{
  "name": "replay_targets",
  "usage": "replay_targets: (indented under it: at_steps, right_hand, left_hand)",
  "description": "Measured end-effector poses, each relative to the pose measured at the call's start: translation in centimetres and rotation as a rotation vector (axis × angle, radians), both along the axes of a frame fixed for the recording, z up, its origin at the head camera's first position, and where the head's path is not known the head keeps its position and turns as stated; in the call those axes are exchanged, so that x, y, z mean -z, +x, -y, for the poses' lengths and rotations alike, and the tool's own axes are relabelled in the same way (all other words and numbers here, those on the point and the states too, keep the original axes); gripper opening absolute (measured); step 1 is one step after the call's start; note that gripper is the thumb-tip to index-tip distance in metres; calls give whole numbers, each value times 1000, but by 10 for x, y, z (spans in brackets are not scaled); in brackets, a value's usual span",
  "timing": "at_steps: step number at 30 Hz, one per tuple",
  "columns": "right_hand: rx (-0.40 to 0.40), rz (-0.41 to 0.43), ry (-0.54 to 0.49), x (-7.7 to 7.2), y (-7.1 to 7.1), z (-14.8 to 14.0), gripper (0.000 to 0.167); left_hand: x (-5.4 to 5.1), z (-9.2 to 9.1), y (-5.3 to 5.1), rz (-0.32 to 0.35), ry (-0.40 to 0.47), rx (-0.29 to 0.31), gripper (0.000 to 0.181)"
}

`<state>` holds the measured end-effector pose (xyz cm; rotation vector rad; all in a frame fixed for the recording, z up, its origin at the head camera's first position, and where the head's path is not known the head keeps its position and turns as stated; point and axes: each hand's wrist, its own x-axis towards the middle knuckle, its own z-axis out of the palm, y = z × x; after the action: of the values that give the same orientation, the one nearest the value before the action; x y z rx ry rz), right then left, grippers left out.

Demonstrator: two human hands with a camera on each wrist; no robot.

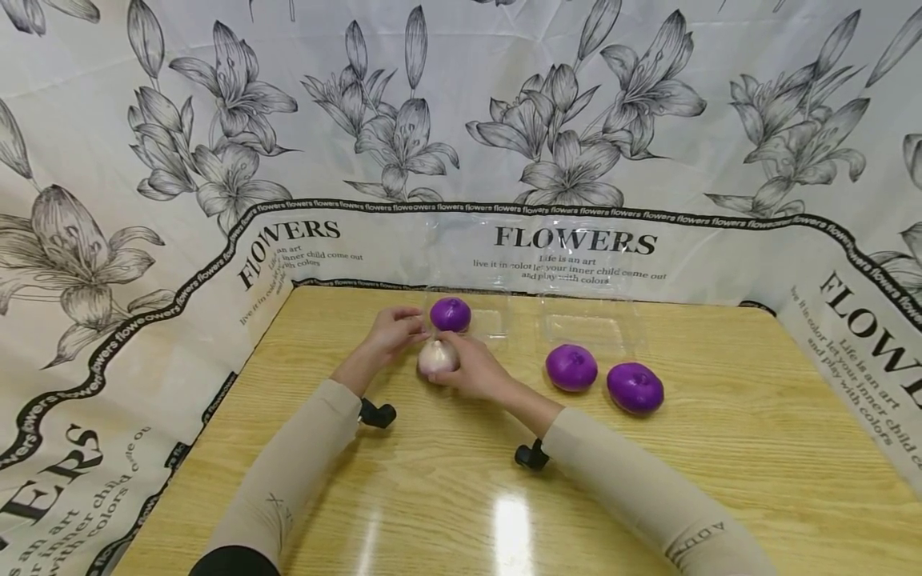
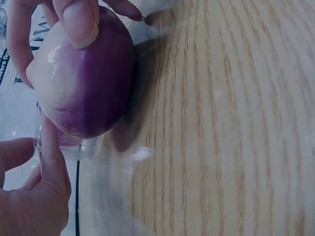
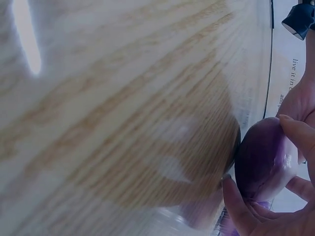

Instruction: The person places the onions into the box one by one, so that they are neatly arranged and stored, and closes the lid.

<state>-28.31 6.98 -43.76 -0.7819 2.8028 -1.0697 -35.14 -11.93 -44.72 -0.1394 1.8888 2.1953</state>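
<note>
In the head view my right hand (image 1: 471, 366) grips a white-and-purple onion (image 1: 438, 358), fingers curled round its sides. Its pale pointed top faces up, and it sits just in front of a clear plastic container (image 1: 495, 323). The left wrist view shows the onion's smooth skin (image 2: 88, 78), pale on one side and deep purple on the other. My left hand (image 1: 392, 332) pinches the container's thin edge between thumb and fingers (image 2: 51, 152). A purple onion (image 1: 450, 314) stands in the left part of that container. Whether the held onion touches the table cannot be told.
Another clear container (image 1: 585, 330) stands to the right, its clear lid raised against the printed cloth (image 1: 403, 240). Two purple onions (image 1: 571, 368) lie on the wooden table (image 1: 446, 496) in front of it. Black wrist-camera pieces (image 1: 531, 456) stick out by both wrists.
</note>
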Motion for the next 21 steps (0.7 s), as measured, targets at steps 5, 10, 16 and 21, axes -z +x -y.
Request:
replay_targets:
  at_steps: [5,10,16,21]
  right_hand:
    - [-10,-3,-14,-2,-1,-1,69]
    - [-15,-6,-4,-2,0,-3,70]
    - [-21,5,-34,-4,6,-7,71]
    - [-25,28,-56,-9,11,-12,71]
  left_hand:
    - [0,-1,0,-5,3,-1,42]
    - [-1,-1,0,-8,-2,0,43]
    - [-2,-2,1,-4,-5,-5,43]
    - [-2,-2,3,-1,-8,-9,43]
